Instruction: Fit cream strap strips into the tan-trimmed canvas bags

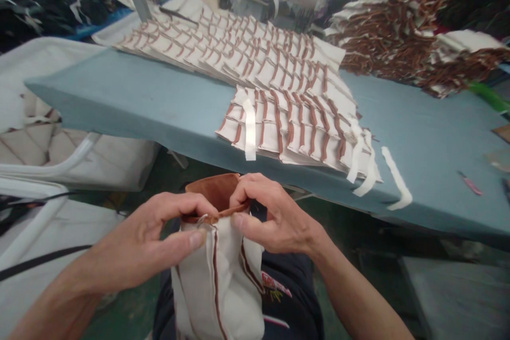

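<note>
A cream fabric bag (235, 287) with brown seam edging and a brown band (211, 189) round its mouth hangs upright above my lap. My left hand (167, 228) pinches the rim on the left, thumb outside and fingers at the band. On the other side, my right hand (271, 212) grips the same rim, its thumb pressed on the near face. A little loose thread (204, 219) shows at the rim by my left fingertips. The inside of the bag is mostly hidden.
Ahead stands a blue-covered table (159, 95) bearing overlapping rows of cream pieces with brown edges (287, 127). White strips (397, 180) lie near its front edge. A brown-and-cream stack (398, 37) rises at the back right. White bins (75, 164) stand at left.
</note>
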Demonstrator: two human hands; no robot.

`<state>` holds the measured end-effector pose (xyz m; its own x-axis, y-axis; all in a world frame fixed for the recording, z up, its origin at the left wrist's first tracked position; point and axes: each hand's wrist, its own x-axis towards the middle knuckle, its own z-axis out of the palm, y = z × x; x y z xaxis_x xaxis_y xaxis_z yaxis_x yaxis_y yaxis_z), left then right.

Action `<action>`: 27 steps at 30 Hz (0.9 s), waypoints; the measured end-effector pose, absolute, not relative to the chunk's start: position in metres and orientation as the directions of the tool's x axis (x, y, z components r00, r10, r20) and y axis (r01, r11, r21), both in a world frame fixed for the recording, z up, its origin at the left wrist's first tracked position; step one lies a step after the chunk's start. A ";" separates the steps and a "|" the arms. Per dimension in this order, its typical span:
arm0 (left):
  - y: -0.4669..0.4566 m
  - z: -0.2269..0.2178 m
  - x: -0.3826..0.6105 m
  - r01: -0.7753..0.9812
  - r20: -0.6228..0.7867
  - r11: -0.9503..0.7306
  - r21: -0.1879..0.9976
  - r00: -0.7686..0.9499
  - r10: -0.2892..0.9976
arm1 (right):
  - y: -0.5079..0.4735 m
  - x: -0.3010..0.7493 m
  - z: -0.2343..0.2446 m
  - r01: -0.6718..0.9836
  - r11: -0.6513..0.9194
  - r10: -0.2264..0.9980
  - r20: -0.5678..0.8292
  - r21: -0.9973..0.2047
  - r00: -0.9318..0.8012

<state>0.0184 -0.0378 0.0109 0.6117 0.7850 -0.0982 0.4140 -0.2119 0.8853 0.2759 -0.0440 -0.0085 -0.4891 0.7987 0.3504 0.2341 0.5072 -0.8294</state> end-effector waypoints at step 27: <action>-0.050 0.003 0.020 0.279 0.516 -0.707 0.650 0.521 0.680 | -0.046 0.259 -0.010 0.346 0.672 0.737 0.548 -0.655 -0.396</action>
<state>0.0199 -0.0501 0.0028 0.5211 0.6797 0.5162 0.2790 -0.7073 0.6496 0.2591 -0.0461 -0.0095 -0.3956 0.7374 0.5475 0.3456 0.6719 -0.6551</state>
